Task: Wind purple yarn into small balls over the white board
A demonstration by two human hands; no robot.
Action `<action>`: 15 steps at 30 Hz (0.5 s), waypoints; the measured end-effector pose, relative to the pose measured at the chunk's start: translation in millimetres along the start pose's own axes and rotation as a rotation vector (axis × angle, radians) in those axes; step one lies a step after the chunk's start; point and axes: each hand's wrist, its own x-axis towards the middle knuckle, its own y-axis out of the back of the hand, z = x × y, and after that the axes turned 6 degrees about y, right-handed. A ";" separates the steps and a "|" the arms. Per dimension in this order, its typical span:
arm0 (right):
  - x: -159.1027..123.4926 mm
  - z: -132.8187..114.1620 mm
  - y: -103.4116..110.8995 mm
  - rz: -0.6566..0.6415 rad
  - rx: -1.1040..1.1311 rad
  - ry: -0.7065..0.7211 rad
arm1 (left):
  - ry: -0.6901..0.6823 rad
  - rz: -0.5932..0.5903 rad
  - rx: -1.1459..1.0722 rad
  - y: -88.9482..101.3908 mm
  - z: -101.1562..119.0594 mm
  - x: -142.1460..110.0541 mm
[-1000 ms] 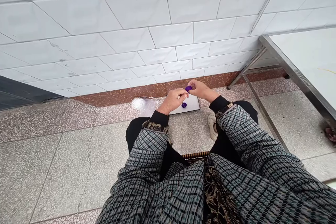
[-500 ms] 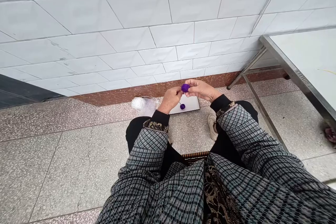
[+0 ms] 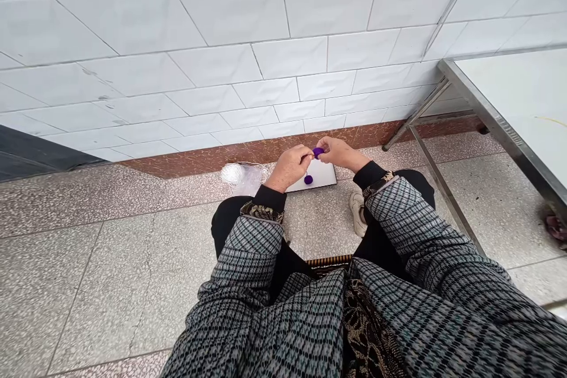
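My right hand [image 3: 340,153] has its fingers closed around a purple yarn ball [image 3: 318,152]. Close beside it, my left hand [image 3: 291,166] is pinched at the ball's left edge, apparently on a thin strand of the purple yarn. Below both hands a smaller purple ball [image 3: 308,179] shows against a white flat board [image 3: 325,176] with a dark edge. A thin strand runs up from this ball towards my left hand. Whether the small ball hangs or lies on the board, I cannot tell.
A white yarn skein [image 3: 233,173] in clear plastic lies on the speckled floor [image 3: 133,283], left of the board. White wall tiles [image 3: 287,59] rise ahead. A metal-framed table [image 3: 514,130] stands at the right. My shoe [image 3: 358,212] is beneath my right arm.
My right hand turned the larger purple ball outward, then brought it back beside my left fingers. The smaller ball shifted slightly left and down from its first position.
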 end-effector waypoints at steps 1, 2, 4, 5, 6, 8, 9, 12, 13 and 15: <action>-1.2 -1.3 0.3 -0.045 0.004 -0.009 | 0.007 0.019 0.011 0.5 -0.4 0.0; -2.7 -2.8 0.8 -0.093 0.025 -0.021 | 0.017 0.037 0.022 0.9 -1.0 0.2; -6.0 -6.7 2.3 -0.181 0.131 -0.043 | 0.052 0.075 0.038 1.1 -2.9 0.8; -7.9 -9.0 3.3 -0.216 0.207 -0.049 | 0.073 0.092 0.041 0.9 -4.1 1.3; -9.8 -11.5 4.5 -0.243 0.291 -0.054 | 0.093 0.105 0.040 0.6 -5.4 1.9; -13.1 -17.1 6.8 -0.266 0.480 -0.060 | 0.129 0.102 0.022 -0.4 -7.4 2.9; -14.1 -19.8 7.9 -0.256 0.571 -0.062 | 0.145 0.086 0.008 -1.1 -7.9 3.3; -13.5 -24.8 9.9 -0.133 0.762 -0.063 | 0.163 0.014 -0.041 -3.7 -6.0 3.1; -12.1 -24.9 9.8 -0.074 0.785 -0.059 | 0.149 -0.017 -0.054 -4.7 -4.6 2.7; -8.0 -22.1 8.4 0.043 0.750 -0.053 | 0.098 -0.102 -0.068 -6.3 -1.0 1.7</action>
